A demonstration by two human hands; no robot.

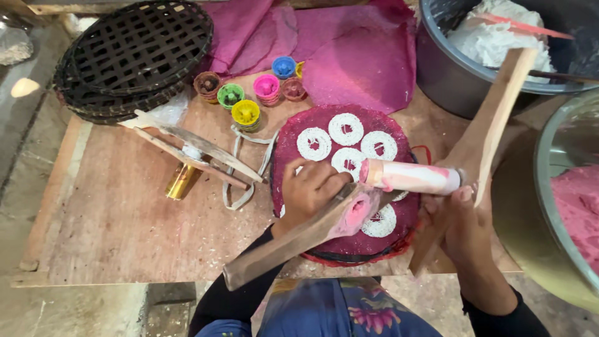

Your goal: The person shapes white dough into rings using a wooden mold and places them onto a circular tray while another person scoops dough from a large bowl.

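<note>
A wooden hand press with two long handles and a pink-smeared white cylinder (412, 177) hangs over a round tray covered with a magenta cloth (299, 134). Several white lacy dough rings (345, 128) lie on that cloth. My left hand (307, 188) grips the lower handle (281, 248), which runs toward my body. My right hand (458, 226) holds the upper handle (496, 118), which rises to the right. Pink dough (357, 213) shows at the press's underside, just above the cloth.
Several small coloured cups (246, 113) stand behind the tray. A second wooden press (199, 153) with a brass cylinder lies to the left. Stacked black woven trays (134, 53) sit back left. A grey basin of white dough (493, 37) and a metal bowl of pink dough (577, 206) stand on the right.
</note>
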